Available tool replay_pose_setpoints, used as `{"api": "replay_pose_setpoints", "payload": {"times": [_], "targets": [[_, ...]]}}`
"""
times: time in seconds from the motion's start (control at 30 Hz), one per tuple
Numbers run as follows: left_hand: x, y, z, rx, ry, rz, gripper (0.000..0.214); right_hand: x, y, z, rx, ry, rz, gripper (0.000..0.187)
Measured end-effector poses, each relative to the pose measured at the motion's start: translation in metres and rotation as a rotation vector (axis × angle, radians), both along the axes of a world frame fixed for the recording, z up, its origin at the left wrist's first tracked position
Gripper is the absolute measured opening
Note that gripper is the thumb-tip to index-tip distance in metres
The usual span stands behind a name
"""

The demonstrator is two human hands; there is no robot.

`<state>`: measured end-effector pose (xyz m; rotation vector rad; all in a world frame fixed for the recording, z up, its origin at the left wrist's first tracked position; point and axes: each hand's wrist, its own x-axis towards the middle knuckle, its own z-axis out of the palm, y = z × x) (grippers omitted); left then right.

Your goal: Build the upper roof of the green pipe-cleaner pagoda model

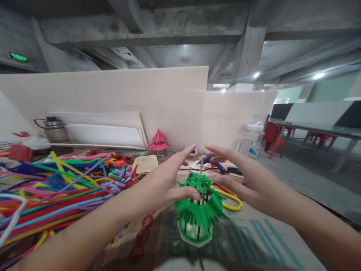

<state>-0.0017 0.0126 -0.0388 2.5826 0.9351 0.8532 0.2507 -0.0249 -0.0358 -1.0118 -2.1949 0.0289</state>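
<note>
A small green pagoda model [200,216] stands upright on the printed cardboard in front of me, with two tiers of green strips, dark posts and a pale base. A thin wooden stick [202,166] rises from its top. My left hand [172,178] is at its left side, fingers stretched out and the thumb in front of the upper tier; I cannot tell whether the thumb touches it. On the other side my right hand [242,175] is raised with fingers apart, nothing in them. Behind the model lies a blue glue gun [216,164]. Yellow-handled scissors [232,203] rest to its right.
A heap of coloured pipe cleaners [70,192] covers the left side. A pink pagoda model [159,142] stands at the back by the pale partition [175,98]. A clear water bottle [251,141] is at back right, a dark-topped bottle [55,130] at back left.
</note>
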Motion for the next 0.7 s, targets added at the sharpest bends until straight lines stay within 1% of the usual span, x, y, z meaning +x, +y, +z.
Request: {"api": "replay_pose_setpoints", "payload": {"times": [0.13, 0.17, 0.23, 0.33, 0.43, 0.5, 0.6, 0.7], "targets": [[0.001, 0.003, -0.005, 0.224, -0.038, -0.008, 0.098, 0.0, -0.001, 0.001, 0.024, -0.017, 0.03, 0.05], [0.001, 0.003, -0.006, 0.279, -0.066, -0.012, 0.091, 0.0, -0.001, 0.001, 0.035, -0.026, 0.036, 0.05], [0.001, 0.0, -0.004, 0.365, -0.146, -0.013, 0.067, -0.001, -0.002, 0.001, 0.067, -0.046, 0.04, 0.048], [0.001, -0.007, 0.001, 0.44, -0.269, 0.007, 0.036, -0.004, -0.006, 0.0, 0.152, -0.076, 0.058, 0.045], [0.001, -0.013, 0.007, 0.464, -0.318, 0.028, 0.018, -0.009, -0.009, -0.002, 0.207, -0.105, 0.094, 0.048], [0.002, -0.015, 0.009, 0.451, -0.319, 0.034, 0.01, -0.012, -0.01, -0.004, 0.233, -0.147, 0.099, 0.049], [0.003, -0.017, 0.009, 0.39, -0.326, 0.03, 0.007, -0.014, -0.011, -0.007, 0.293, -0.219, 0.053, 0.049], [0.003, -0.017, 0.009, 0.305, -0.365, 0.018, 0.009, -0.014, -0.012, -0.011, 0.409, -0.278, 0.013, 0.05]]}}
